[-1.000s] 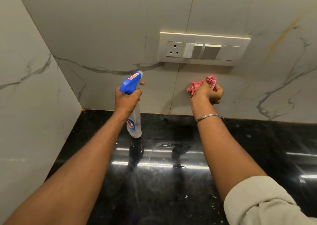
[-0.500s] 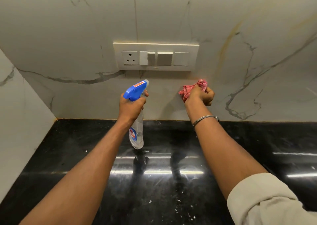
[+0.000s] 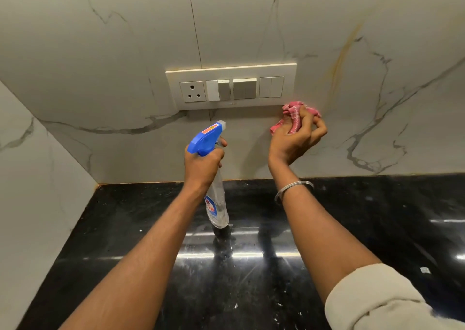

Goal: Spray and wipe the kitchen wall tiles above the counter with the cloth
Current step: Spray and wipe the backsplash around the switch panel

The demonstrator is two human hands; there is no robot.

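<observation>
Near the centre of the frame, the left hand (image 3: 202,162) grips the neck of a spray bottle (image 3: 217,203), fingers curled round it just under the blue trigger head, with 1 fingertip showing at the front by the trigger. The nozzle points up and to the right, toward the wall tiles (image 3: 125,52). The bottle's clear body hangs tilted below the fist, its base low over the black counter (image 3: 377,216); whether it touches the stone cannot be told.

Right of centre, the right hand (image 3: 294,141) clutches a bunched pink cloth (image 3: 293,118), fingers curled round it, and holds it against the tile just below the lower right corner of a cream switch plate (image 3: 231,71). The plate carries a 3-hole socket at its left end and rocker switches to the right of it.

A yellowish streak (image 3: 344,55) runs down the tile in the upper right, above the cloth, among grey marble veins. A vertical tile joint meets the top edge of the plate.

A metal bangle (image 3: 293,190) circles the right wrist, and a rolled pale sleeve (image 3: 372,302) fills the lower right corner. The counter is glossy, with bands of reflected light and pale specks in the lower centre. A side wall (image 3: 32,191) of the same marble takes up the left edge of the frame.
</observation>
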